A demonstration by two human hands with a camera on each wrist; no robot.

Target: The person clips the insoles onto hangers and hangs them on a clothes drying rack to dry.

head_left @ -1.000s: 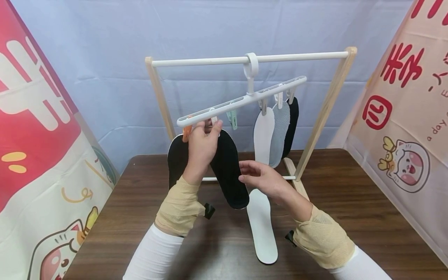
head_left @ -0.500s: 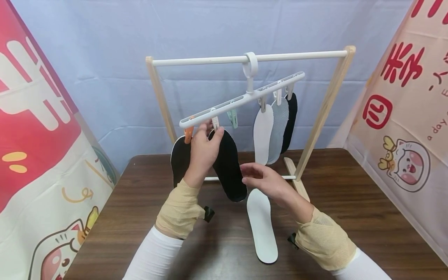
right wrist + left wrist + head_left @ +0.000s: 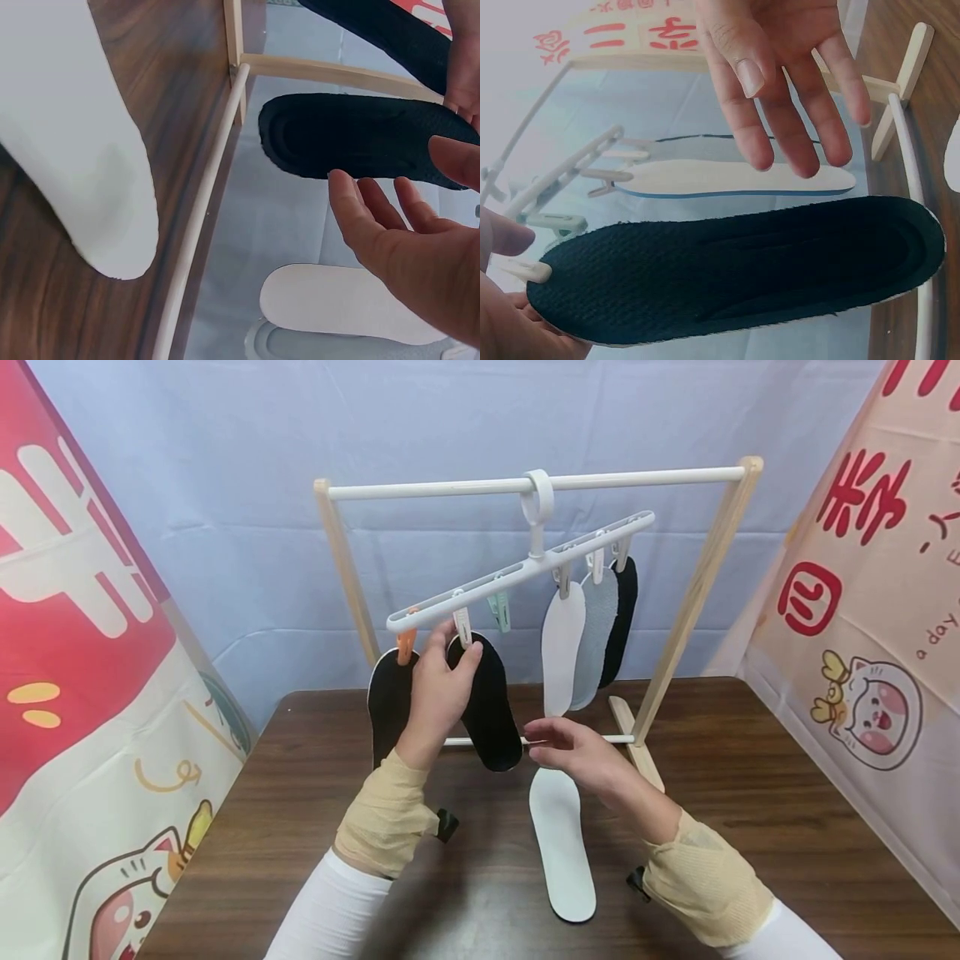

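Observation:
Near the left end of the white clip hanger (image 3: 517, 575), a black insole (image 3: 491, 702) hangs from a white clip (image 3: 462, 625). My left hand (image 3: 442, 681) is around the insole's top, with the fingers behind it; in the left wrist view the thumb (image 3: 508, 234) stands off its surface. My right hand (image 3: 573, 752) hovers beside the insole's lower end, fingers loosely spread and holding nothing. Another black insole (image 3: 386, 702) hangs from an orange clip (image 3: 406, 646), partly hidden by my left hand. A mint clip (image 3: 500, 612) between the two sides holds nothing.
On the hanger's right side hang a white insole (image 3: 562, 647), a grey insole (image 3: 597, 635) and a black one (image 3: 624, 618). A white insole (image 3: 564, 852) lies on the brown table (image 3: 750, 827). The wooden rack (image 3: 682, 610) carries the hanger on its white rod (image 3: 637, 482).
The hanger's left end has risen slightly and the nearer black insole has swung up and back. My left fingers have loosened from the white clip; my right hand has drawn away to the right.

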